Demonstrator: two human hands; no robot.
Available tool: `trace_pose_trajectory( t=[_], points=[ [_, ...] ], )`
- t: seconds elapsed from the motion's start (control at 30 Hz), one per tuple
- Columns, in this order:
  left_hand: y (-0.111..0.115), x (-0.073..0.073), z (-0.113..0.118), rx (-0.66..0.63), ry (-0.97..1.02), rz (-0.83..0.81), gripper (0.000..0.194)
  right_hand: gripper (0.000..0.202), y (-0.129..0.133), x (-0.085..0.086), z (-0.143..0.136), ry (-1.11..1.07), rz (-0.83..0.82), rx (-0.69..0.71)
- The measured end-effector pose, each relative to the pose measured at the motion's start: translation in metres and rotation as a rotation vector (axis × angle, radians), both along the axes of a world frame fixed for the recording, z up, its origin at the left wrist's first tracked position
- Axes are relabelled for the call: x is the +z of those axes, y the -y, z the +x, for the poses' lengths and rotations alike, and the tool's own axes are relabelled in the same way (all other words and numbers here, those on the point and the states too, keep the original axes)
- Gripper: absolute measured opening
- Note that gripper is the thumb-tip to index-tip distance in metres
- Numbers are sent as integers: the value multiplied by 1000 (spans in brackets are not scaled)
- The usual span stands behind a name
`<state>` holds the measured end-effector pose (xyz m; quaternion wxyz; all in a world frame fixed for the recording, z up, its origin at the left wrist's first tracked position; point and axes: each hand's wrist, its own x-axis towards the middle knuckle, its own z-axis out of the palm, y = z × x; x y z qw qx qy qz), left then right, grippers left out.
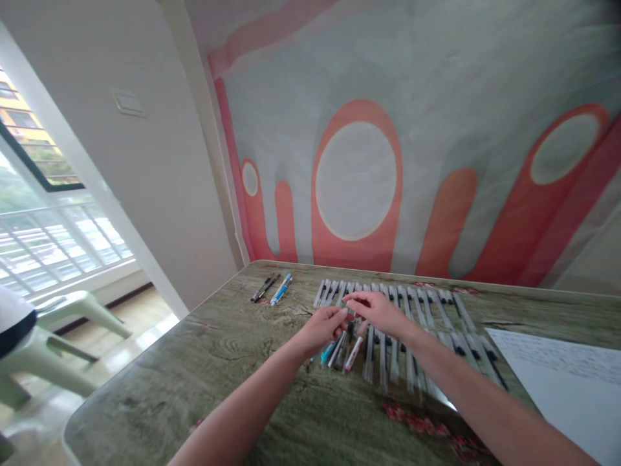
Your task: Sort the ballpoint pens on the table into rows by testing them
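My left hand (323,329) and my right hand (377,313) meet over the table, fingertips close together. The left one is closed in a pinch. The right hand's thumb and fingers also come together at the tips; whatever is between them is too small or hidden to name. Right under the hands lies a loose bunch of pens: a teal pen (328,353), a white and pink pen (354,355) and dark ones between them. Two rows of clear pens with black parts (394,359) lie side by side, partly covered by my right hand and forearm.
On the wood-patterned table (233,369), black pens (265,288) and blue-and-white pens (281,290) lie at the far left. A written sheet of paper (567,395) lies at the right. A patterned wall covering rises behind the table; a pale green stool (77,310) stands on the floor at left.
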<state>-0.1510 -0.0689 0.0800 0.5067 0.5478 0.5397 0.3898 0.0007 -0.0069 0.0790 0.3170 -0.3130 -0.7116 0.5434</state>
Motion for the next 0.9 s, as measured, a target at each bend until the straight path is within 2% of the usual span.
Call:
trace_pose_trajectory(
  t=[0.1,0.2,0.43,0.8,0.9],
  points=[
    [1,-5,-2,-42,22,-39,34,30,0,-7,0,-37,-39,-13],
    [1,-8,-1,-30,5,-56,35,28,0,-13,0,-53,-69,-49],
    [-2,-17,-5,-8,-241,114,40,28,1,-17,-4,-43,-84,-55],
    [0,-17,-4,5,-288,213,42,29,0,-20,-4,-75,-85,-62],
    [0,-16,-4,17,-315,196,44,29,-4,-19,-2,-81,-75,-117]
  ],
)
